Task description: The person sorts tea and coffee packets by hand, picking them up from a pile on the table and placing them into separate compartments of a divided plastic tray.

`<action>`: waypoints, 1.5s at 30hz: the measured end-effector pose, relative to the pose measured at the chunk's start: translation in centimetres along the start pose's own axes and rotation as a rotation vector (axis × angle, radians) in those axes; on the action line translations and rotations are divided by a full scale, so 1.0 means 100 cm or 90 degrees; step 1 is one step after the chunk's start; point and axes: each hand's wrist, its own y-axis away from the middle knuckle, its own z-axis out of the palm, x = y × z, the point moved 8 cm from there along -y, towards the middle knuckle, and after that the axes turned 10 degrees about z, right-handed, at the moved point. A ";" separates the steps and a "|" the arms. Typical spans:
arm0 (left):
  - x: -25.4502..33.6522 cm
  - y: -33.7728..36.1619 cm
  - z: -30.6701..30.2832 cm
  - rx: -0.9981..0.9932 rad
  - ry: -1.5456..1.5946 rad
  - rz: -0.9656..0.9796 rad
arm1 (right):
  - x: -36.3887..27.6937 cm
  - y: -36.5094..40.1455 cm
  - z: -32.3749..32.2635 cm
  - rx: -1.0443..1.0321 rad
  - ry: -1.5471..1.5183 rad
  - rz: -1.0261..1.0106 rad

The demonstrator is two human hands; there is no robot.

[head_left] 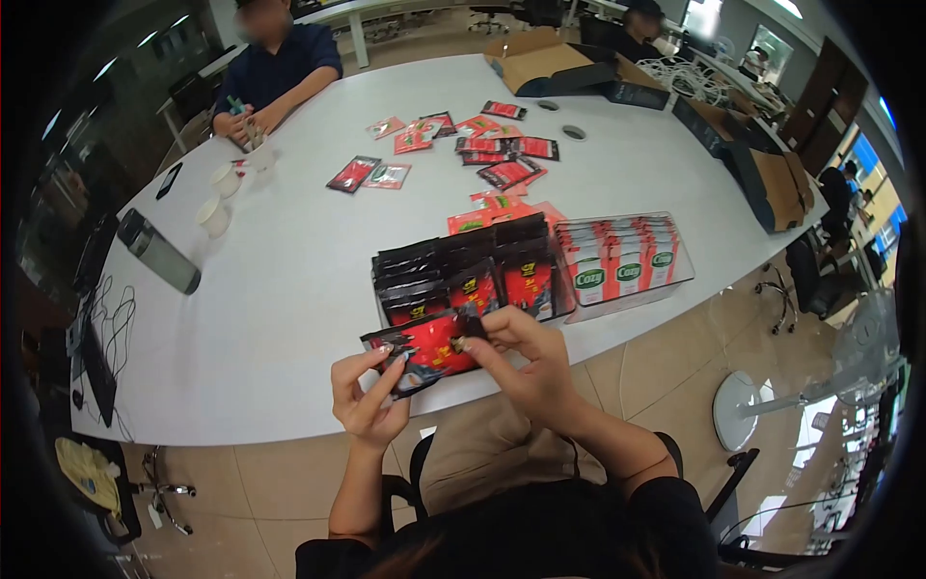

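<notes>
One red sachet [432,342] is pinched between left hand [363,398] and right hand [530,371] fingertips. Squeezed too hard, it might burst.

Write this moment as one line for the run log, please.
Left hand: holds red-and-black sachet | Right hand: pinches same sachet's right end | Beyond: matching sachets, boxed Cozy sachets
</notes>
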 end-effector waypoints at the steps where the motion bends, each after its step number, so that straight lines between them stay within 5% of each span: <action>1: 0.002 -0.002 0.001 -0.009 0.008 0.013 | -0.003 0.000 -0.012 0.061 -0.020 -0.006; 3: 0.002 -0.007 -0.001 -0.011 0.053 0.013 | -0.013 0.003 -0.039 0.169 -0.011 -0.070; 6: 0.015 -0.030 -0.010 0.077 0.259 -0.047 | -0.037 0.005 -0.077 0.313 0.284 -0.254; 12: 0.113 -0.089 -0.018 -0.072 0.938 0.005 | -0.015 -0.030 -0.075 0.075 0.611 -0.207; 14: 0.134 -0.112 -0.015 -0.254 1.162 -0.039 | -0.005 -0.032 -0.070 0.049 0.625 -0.203; 18: 0.144 -0.107 -0.029 -0.098 1.048 0.057 | -0.008 -0.020 -0.050 0.089 0.614 -0.279; 21: 0.143 -0.110 -0.025 -0.113 1.048 0.041 | -0.012 -0.014 -0.039 0.036 0.601 -0.333; 28: 0.119 -0.102 -0.003 0.120 0.818 0.075 | 0.015 -0.012 -0.029 -0.074 0.578 -0.170; 35: 0.015 -0.046 0.023 -0.074 0.081 -0.153 | 0.029 -0.013 -0.028 -0.117 0.617 -0.057; 39: -0.026 -0.003 0.034 -0.069 0.099 -0.372 | 0.024 -0.013 -0.025 -0.063 0.651 -0.145; 45: -0.034 0.013 0.057 -0.131 0.238 -0.418 | 0.022 -0.017 -0.026 -0.081 0.628 -0.177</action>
